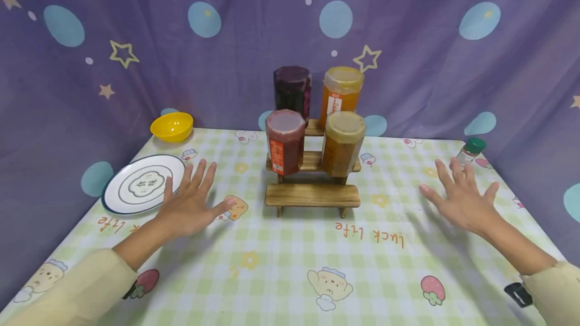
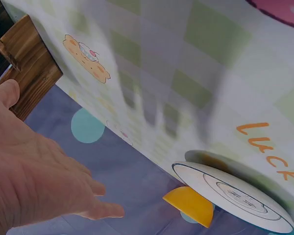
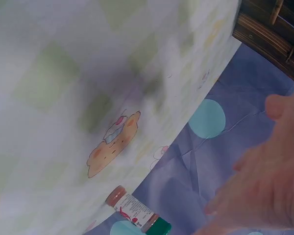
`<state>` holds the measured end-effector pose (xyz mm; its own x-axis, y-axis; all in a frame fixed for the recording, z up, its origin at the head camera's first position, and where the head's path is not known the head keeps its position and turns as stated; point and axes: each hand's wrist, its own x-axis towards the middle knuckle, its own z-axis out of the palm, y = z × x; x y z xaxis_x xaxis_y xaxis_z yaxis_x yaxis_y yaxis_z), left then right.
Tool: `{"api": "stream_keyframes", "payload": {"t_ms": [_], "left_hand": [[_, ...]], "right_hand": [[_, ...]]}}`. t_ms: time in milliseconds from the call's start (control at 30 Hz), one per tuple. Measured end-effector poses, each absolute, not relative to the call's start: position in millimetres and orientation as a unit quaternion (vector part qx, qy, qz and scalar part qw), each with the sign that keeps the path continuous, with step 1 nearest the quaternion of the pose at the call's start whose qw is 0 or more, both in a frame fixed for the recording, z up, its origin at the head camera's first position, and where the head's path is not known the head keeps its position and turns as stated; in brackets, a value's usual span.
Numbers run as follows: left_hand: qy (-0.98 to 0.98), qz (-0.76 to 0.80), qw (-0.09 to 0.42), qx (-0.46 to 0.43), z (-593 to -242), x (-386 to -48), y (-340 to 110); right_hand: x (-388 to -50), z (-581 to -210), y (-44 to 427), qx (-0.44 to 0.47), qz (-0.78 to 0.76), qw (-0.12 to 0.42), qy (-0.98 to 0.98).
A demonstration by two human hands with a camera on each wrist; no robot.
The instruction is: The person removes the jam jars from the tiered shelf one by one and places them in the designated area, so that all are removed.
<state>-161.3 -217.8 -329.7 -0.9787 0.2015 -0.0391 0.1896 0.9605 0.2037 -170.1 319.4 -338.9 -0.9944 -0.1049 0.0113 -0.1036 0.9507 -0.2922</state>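
Observation:
My left hand (image 1: 188, 205) hovers above the cloth with its fingers spread, beside a white plate (image 1: 133, 170) with a dark rim. On the right, my other hand (image 1: 466, 200) is also spread in the air, just in front of a small green-capped bottle (image 1: 475, 146). Neither hand holds anything. Between them stands a stepped wooden rack (image 1: 312, 195). A red jar (image 1: 286, 140) and an amber jar (image 1: 343, 145) stand on its middle step; a dark jar (image 1: 292, 89) and an orange jar (image 1: 342, 89) are on the top step. The lowest step is bare.
A yellow bowl (image 1: 172, 127) is at the back left corner, behind the plate. A checked cloth (image 1: 290, 270) with printed cartoons covers the table. Purple curtains (image 1: 254, 24) hang behind the table and along both sides.

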Motion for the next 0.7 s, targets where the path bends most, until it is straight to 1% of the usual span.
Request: {"api": "stream_keyframes", "payload": {"t_ms": [100,300,400,567,700], "left_hand": [[0.988,0.111,0.032,0.100,-330,-161,-215],[0.982,0.157,0.026,0.100,-329,-164,-208],[0.979,0.177,0.019,0.101,-330,-165,-206],[0.973,0.204,0.004,0.107,-332,-164,-202],[0.967,0.229,-0.004,0.113,-333,-164,-200]], "right_hand": [[-171,-333,317,-0.052,-0.176,-0.034,0.982],[-179,-319,312,-0.059,-0.224,-0.131,0.964],[-182,-317,309,-0.072,-0.223,-0.162,0.959],[-187,-315,307,-0.078,-0.227,-0.170,0.956],[-191,-308,304,-0.077,-0.247,-0.158,0.953]]}}
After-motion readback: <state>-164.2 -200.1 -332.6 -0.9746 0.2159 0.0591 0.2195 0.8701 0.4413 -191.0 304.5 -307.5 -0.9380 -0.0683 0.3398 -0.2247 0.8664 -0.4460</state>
